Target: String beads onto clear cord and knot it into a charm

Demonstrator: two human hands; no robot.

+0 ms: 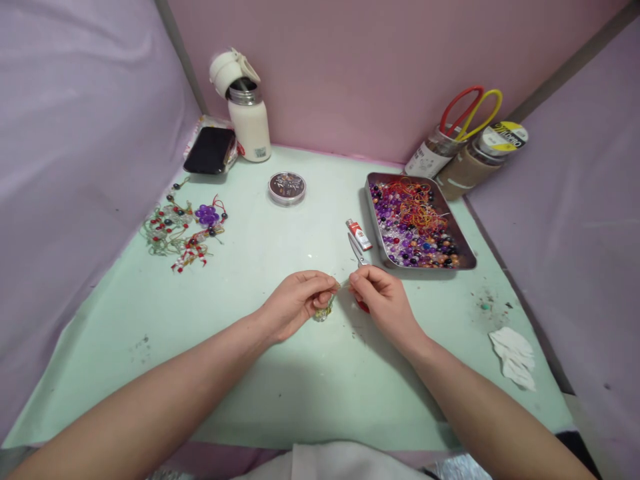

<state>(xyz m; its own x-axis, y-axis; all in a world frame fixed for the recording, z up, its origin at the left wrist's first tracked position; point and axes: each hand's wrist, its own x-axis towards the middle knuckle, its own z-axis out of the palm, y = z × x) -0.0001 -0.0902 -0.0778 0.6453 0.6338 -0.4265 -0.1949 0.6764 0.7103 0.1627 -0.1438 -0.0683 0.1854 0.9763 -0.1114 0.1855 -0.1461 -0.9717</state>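
My left hand (304, 300) is closed in a pinch above the middle of the table. Between it and my right hand (384, 299) runs a short, thin yellowish cord (345, 285), with the right fingertips pinching its other end. Just below my left fingers is a small clear and yellow-green beaded piece (323, 313), partly covered by the hand. Scissors (356, 250) lie beneath my right hand; the blades show beyond it and a bit of red handle on the near side. Close to them is a red and white lighter (359, 235).
A metal tray (473, 260) of beads and tangled threads is at the right. Behind it are two jars (470, 170), one with red and yellow looped handles. Strung beads (170, 227), a phone (210, 150), an opened white bottle (250, 127), a round tin (287, 189) and crumpled tissue (514, 357) lie around.
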